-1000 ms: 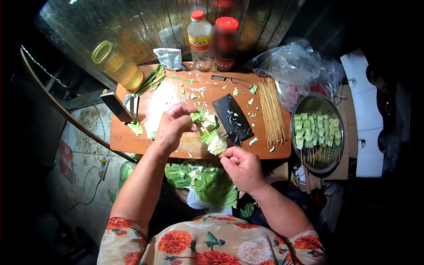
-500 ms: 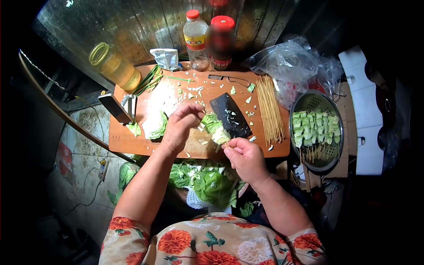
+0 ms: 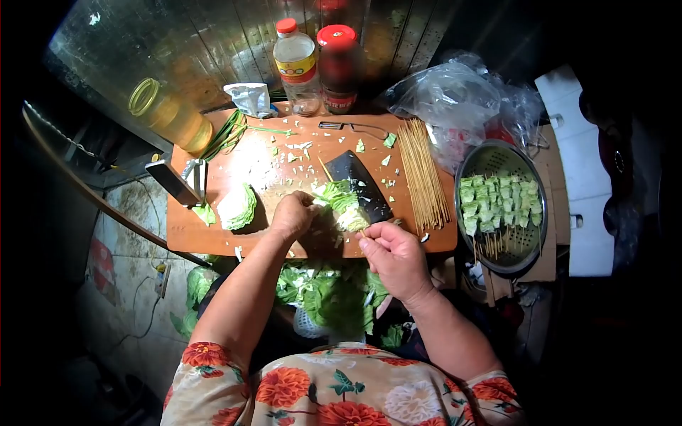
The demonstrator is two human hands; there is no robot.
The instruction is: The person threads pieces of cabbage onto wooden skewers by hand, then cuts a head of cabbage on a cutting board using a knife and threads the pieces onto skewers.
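Observation:
My right hand (image 3: 398, 254) is closed on the lower end of a bamboo skewer (image 3: 326, 169), whose thin tip shows above the leaves. Pale green cabbage pieces (image 3: 339, 195) are threaded along it. At their left edge my left hand (image 3: 295, 214) has its fingers curled, pinching a cabbage leaf; its fingertips are partly hidden. Just behind the skewer lies a dark cleaver blade (image 3: 366, 190) with cabbage bits on it. A cut cabbage chunk (image 3: 237, 207) sits left of my left hand on the wooden board (image 3: 206, 238).
Loose bamboo skewers (image 3: 424, 170) lie on the right. Beyond them, a metal colander (image 3: 534, 245) holds several cabbage skewers (image 3: 497, 202). Bottles (image 3: 297, 71), a yellow jar (image 3: 174, 121) and a peeler (image 3: 355, 126) are at the back. Cabbage leaves (image 3: 327, 291) lie below the board's front edge.
My left hand has come down from the skewer's tip to the left edge of the cabbage. My right hand still holds the skewer's lower end. The view has shifted slightly.

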